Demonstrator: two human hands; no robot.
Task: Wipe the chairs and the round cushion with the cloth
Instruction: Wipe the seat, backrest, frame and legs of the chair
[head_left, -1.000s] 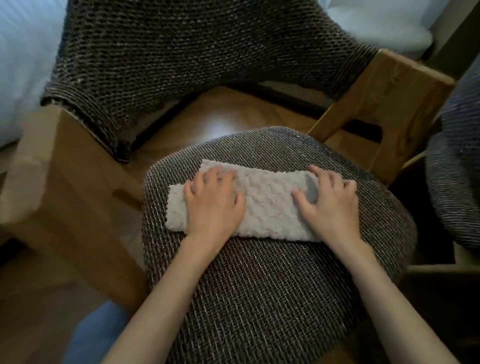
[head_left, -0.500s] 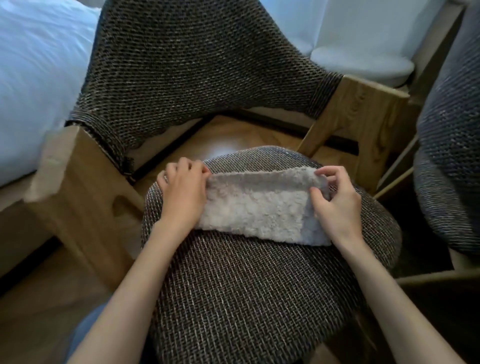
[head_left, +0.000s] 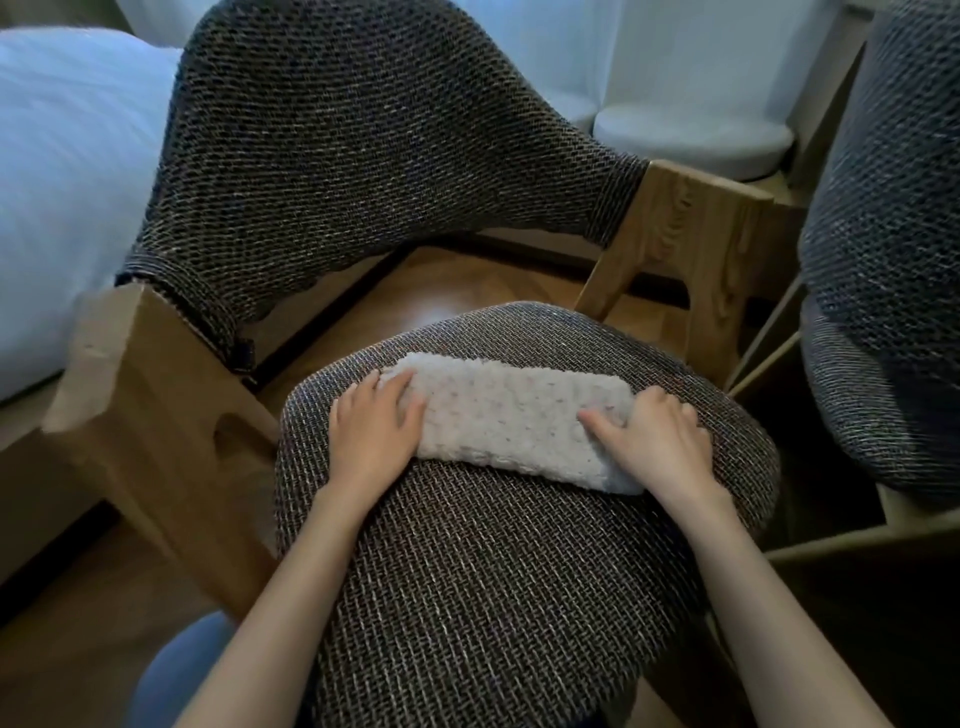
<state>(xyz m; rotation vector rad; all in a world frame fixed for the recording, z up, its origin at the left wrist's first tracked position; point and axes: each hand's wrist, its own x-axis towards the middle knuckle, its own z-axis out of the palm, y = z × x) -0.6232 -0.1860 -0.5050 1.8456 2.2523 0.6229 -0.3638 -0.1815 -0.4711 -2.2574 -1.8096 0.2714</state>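
Observation:
A fluffy white cloth (head_left: 514, 421) lies folded in a strip across the far part of the round woven cushion (head_left: 478, 582), which forms the seat of a wooden-framed chair. The chair's woven backrest (head_left: 337, 156) rises behind it. My left hand (head_left: 371, 426) rests flat on the cloth's left end, fingers and thumb laid on the fabric. My right hand (head_left: 657, 441) holds the right end, with the fingers curled over the edge and the thumb lying on top. A second woven chair (head_left: 883, 270) stands at the right edge.
Wooden armrests flank the seat on the left (head_left: 145, 415) and at the back right (head_left: 696, 244). A white bed (head_left: 62, 182) lies to the left, and white curtain folds (head_left: 691, 135) pool on the floor behind. Wooden floor (head_left: 78, 649) shows at the lower left.
The cloth, held up by both ends half a second ago, now lies on the cushion as a narrower strip. Both hands have come down onto its ends.

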